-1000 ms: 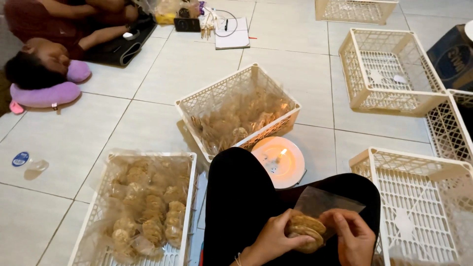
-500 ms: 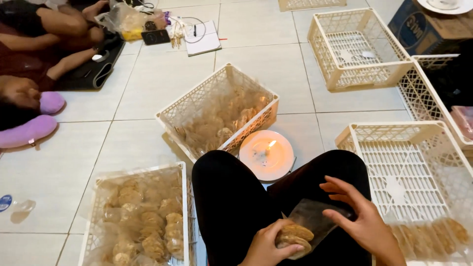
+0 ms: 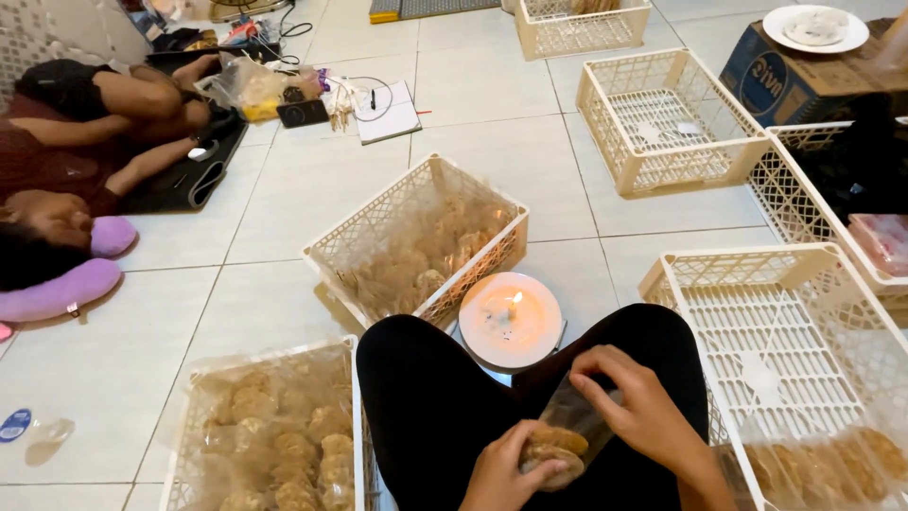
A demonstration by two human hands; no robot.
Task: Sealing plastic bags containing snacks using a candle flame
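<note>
Here, left hand (image 3: 501,473) gripping 2 round crisp crackers (image 3: 551,452), right hand (image 3: 643,407) pinching clear plastic bag (image 3: 572,416).

Even, soft indoor light over the pale floor tiles (image 3: 284,237) — shadows are faint, just thin dark edges under the baskets. The candle (image 3: 514,305) flame glows, washing out its white plate (image 3: 511,322). Wide-angle bend at the edges — both hands slightly blurred low in frame.
</note>
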